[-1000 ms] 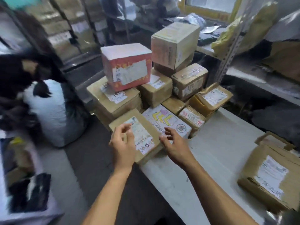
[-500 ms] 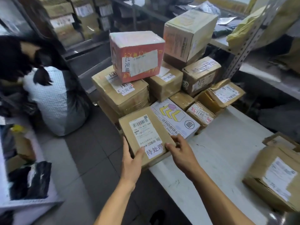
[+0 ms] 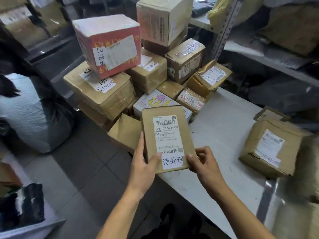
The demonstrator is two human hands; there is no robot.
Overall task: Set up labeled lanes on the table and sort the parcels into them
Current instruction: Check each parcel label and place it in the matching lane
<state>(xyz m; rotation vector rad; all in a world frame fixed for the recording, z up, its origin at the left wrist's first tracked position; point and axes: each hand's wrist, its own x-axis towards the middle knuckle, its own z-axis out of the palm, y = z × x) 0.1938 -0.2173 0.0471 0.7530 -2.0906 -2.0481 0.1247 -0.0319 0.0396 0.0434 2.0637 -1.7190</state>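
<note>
Two hands, left [image 3: 144,167] and right [image 3: 205,165], pinch the near corners of a flat brown cardboard parcel with a white shipping label [image 3: 166,139], held at frame centre above the white counter [image 3: 222,128] edge; it looks light, stiff, best gripped by its long edges.

Flat parcel [image 3: 165,133] before parcel pile [image 3: 138,69] on table [image 3: 224,121].

This is looking like a parcel depot or courier sorting room. Taped cardboard parcels [image 3: 120,78] bearing barcode shipping labels are piling up at the far end of a white worktop [image 3: 222,128]. Perforated metal shelving [image 3: 224,26] is standing to the right, carrying more packages and a yellow mailer bag [image 3: 222,11]. More stacked boxes [image 3: 15,18] are showing at the back left, over a grey tiled floor [image 3: 82,169].
</note>
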